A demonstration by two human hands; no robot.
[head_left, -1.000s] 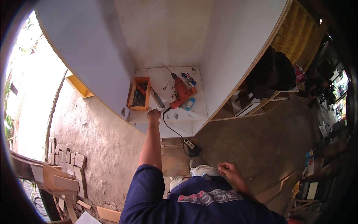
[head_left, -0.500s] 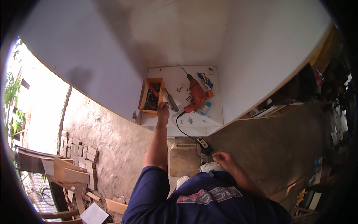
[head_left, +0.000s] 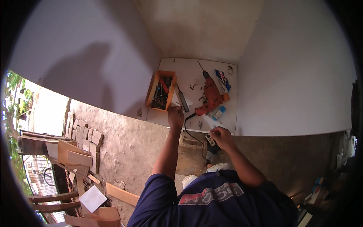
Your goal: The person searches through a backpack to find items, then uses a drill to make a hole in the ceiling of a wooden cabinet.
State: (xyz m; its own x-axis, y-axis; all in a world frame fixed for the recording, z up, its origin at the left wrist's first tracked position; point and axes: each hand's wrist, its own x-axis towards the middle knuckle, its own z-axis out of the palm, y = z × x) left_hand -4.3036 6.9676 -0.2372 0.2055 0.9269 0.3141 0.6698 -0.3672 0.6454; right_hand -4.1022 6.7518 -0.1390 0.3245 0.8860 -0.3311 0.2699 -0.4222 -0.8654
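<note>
We find the left hand [head_left: 176, 116], fingers curled nearly closed, beside the near right corner of the orange box [head_left: 168, 73], which stands on the white board [head_left: 184, 67] left of the red drill [head_left: 213, 95]. The right hand [head_left: 222, 138], fingers bent inward, is near the board's front edge; we cannot tell whether these 2 hands hold anything.

Orange box [head_left: 167, 73]: open-topped, mixed tools [head_left: 163, 84] inside, on white cabinet base [head_left: 188, 69], L side. Slim tool [head_left: 183, 102]: grey hdl., lying diag., just R of box.
</note>
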